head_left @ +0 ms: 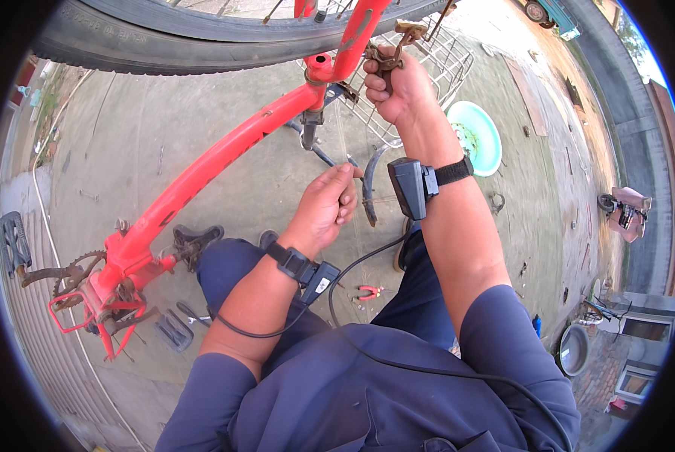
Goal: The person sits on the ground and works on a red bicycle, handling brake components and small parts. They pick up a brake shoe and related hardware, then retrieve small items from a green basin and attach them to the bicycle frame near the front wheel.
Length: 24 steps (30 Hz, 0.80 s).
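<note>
My right hand (404, 89) is raised beside the red bicycle frame (236, 143), its fingers curled round a rusty metal part (387, 62) that looks like a brake caliper. A worn, rusty plate (410, 30) shows just above those fingers. Lower and further left, my left hand (327, 202) is closed in a pinch below the frame's head tube. A small dark tip shows at its fingertips; what it belongs to is hidden. Across the top runs a wheel with a black tyre (202, 47).
Behind my right hand stands a wire basket (449, 64), with a pale green basin (477, 139) to its right. Red-handled pliers (368, 292) lie between my legs. Loose pedals (173, 329) and a wrench (198, 319) lie near the crank (70, 275). A black cable joins my wrist devices.
</note>
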Each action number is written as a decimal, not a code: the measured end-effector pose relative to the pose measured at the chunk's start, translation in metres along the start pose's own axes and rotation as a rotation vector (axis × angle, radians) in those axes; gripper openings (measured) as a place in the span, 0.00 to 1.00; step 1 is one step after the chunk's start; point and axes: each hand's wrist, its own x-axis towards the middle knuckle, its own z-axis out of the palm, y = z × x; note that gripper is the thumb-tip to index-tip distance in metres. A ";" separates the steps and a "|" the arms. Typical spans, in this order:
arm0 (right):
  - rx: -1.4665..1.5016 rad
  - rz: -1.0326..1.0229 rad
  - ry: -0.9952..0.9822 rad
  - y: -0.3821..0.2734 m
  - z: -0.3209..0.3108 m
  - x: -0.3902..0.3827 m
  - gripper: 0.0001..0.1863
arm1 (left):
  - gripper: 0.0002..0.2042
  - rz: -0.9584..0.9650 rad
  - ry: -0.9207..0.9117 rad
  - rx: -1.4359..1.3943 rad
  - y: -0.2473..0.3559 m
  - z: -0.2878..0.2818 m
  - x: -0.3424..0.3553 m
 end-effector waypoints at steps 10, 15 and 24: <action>-0.007 -0.103 0.060 0.009 -0.002 0.002 0.09 | 0.16 0.019 -0.009 0.020 0.002 0.001 -0.002; -0.029 -0.132 0.091 0.011 0.004 -0.001 0.13 | 0.16 0.017 -0.024 0.013 0.001 0.002 -0.001; -0.085 -0.180 0.049 0.011 0.004 0.003 0.09 | 0.16 0.033 -0.028 0.014 0.000 0.002 -0.001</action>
